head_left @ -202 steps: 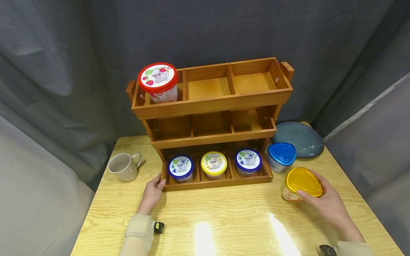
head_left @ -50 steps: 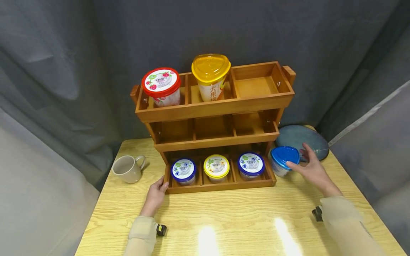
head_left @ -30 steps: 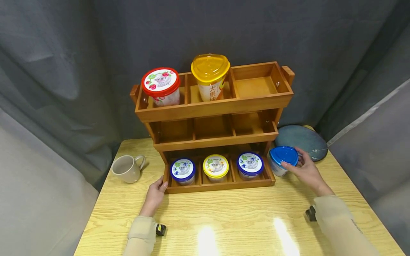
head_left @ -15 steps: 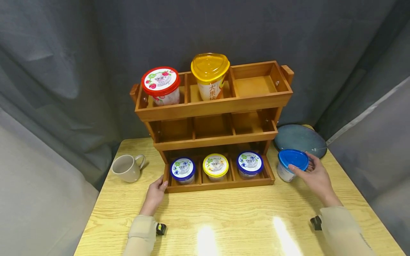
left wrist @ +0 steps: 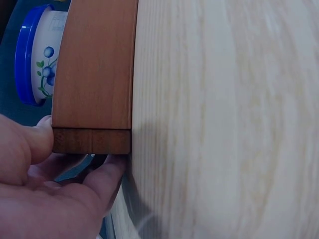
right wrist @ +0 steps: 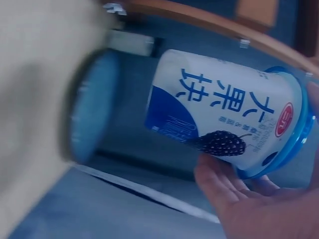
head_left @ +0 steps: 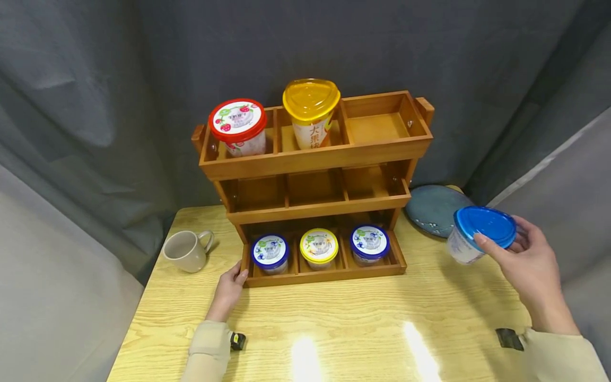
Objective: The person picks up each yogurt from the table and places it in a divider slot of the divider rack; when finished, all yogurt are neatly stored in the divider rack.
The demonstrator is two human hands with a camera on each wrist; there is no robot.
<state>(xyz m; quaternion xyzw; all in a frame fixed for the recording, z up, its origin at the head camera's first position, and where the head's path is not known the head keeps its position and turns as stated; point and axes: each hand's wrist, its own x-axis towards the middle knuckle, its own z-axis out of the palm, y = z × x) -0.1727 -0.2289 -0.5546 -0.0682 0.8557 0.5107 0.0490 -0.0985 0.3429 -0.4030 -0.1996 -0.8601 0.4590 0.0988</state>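
My right hand (head_left: 535, 268) holds a yogurt cup with a blue lid (head_left: 484, 225), raised above the right side of the table. Thumb and fingers sit around its rim; in the right wrist view the white cup (right wrist: 214, 107) shows a blackberry print. My left hand (head_left: 228, 291) grips the front left corner of a three-tier wooden rack (head_left: 315, 161), thumb on one side and fingers on the other. On the top tier stand a red-lidded cup (head_left: 238, 119) at left and a yellow-lidded cup (head_left: 311, 101) in the middle compartment; the right one is bare.
The bottom tier holds blue-rimmed cups (head_left: 270, 250) (head_left: 369, 241) either side of a yellow-rimmed cup (head_left: 319, 246). The middle tier (head_left: 315, 206) has bare compartments. A mug (head_left: 186, 253) stands left, and a dark blue plate (head_left: 431, 207) lies right behind the raised cup. Grey curtains surround the table.
The yellow-lidded cup went from my right hand to the top tier's middle compartment. My right hand then took the blue-lidded cup beside the rack, lifting it rightward. My left hand stayed put.
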